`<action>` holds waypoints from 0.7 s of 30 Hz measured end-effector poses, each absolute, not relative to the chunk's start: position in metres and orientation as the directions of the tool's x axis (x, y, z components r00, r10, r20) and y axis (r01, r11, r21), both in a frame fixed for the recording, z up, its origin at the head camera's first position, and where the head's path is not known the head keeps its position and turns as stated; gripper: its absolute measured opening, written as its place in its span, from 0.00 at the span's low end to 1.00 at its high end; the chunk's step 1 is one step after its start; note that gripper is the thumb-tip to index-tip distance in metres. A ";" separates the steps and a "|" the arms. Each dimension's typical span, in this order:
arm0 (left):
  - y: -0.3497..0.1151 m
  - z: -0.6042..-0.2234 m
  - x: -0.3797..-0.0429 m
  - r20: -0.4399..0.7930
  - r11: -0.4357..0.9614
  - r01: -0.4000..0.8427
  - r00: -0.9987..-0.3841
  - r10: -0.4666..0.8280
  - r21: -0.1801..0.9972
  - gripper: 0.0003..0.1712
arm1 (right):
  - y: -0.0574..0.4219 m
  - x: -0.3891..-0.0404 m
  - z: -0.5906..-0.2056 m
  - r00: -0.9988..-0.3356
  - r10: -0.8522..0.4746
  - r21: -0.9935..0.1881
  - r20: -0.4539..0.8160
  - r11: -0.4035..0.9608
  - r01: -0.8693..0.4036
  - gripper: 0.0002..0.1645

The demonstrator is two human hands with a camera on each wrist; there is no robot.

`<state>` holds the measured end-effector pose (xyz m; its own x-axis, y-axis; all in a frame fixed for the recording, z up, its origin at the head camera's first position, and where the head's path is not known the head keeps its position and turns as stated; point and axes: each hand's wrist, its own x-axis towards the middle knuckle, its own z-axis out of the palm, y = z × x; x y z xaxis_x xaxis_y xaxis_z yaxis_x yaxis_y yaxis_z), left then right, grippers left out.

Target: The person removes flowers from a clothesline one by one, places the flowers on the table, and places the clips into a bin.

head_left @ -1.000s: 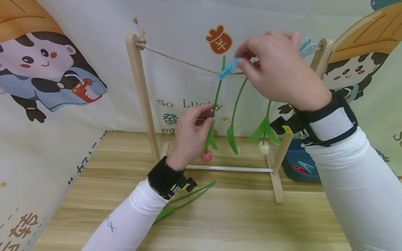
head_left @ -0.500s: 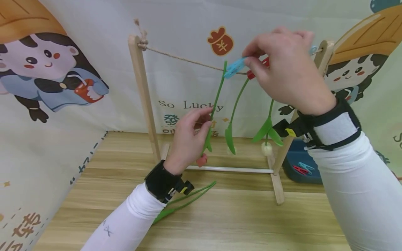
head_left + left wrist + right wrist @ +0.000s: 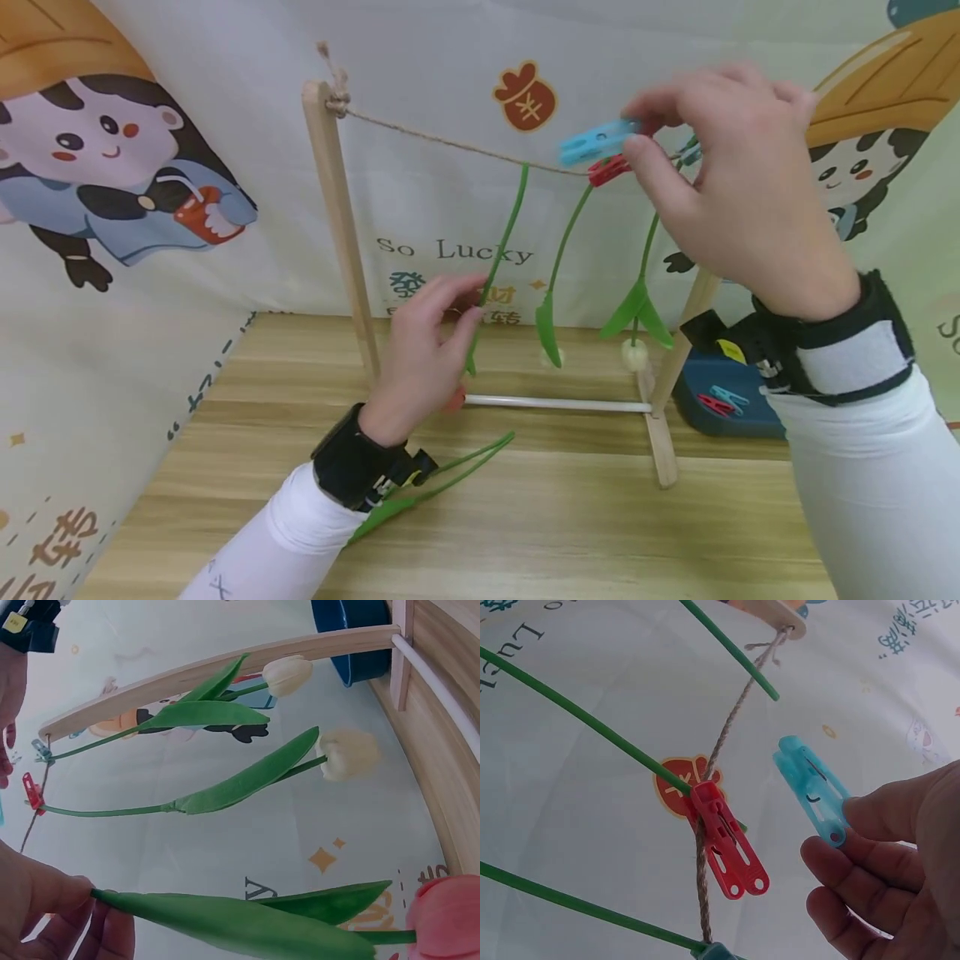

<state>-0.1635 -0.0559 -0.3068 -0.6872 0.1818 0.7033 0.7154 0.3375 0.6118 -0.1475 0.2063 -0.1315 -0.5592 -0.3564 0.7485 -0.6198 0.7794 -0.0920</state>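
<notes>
My left hand (image 3: 423, 350) pinches the green stem of an upside-down pink tulip (image 3: 450, 919) with thumb and fingertips. The stem's tip reaches up near the rope (image 3: 442, 143), with no clip on it. Higher up on the right, my right hand (image 3: 750, 183) pinches a light-blue clothespin (image 3: 810, 791) by its tail end, apart from rope and stem. A red clothespin (image 3: 724, 844) fastens one white tulip (image 3: 349, 755) to the rope. Farther right, another white tulip (image 3: 287, 676) hangs from a bluish clothespin (image 3: 43, 750).
The rope hangs between two wooden posts (image 3: 337, 225) joined low down by a white rod (image 3: 555, 404). Behind the right post sits a dark blue tray (image 3: 761, 427) with red and blue clothespins (image 3: 727, 402). Loose green stems (image 3: 450, 487) lie on the wooden table (image 3: 570, 525).
The blue clothespin has come away from stem and rope, moving right with my right hand. My left hand has drawn the pink tulip down and left.
</notes>
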 end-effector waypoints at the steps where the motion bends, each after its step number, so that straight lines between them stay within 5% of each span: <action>1: -0.058 -0.307 -0.161 0.706 0.345 0.718 -0.683 0.185 0.604 0.20 | 0.209 -0.144 -0.134 -0.553 -0.357 -0.092 0.753 0.775 -0.625 0.15; 15: -0.096 -0.316 -0.124 0.698 0.431 0.720 -0.673 0.245 0.543 0.22 | 0.253 -0.109 -0.181 -0.593 -0.363 -0.151 0.719 0.750 -0.643 0.20; 21: -0.107 -0.325 -0.113 0.670 0.462 0.724 -0.673 0.313 0.512 0.23 | 0.291 -0.097 -0.208 -0.749 -0.264 -0.279 0.607 0.812 -0.513 0.21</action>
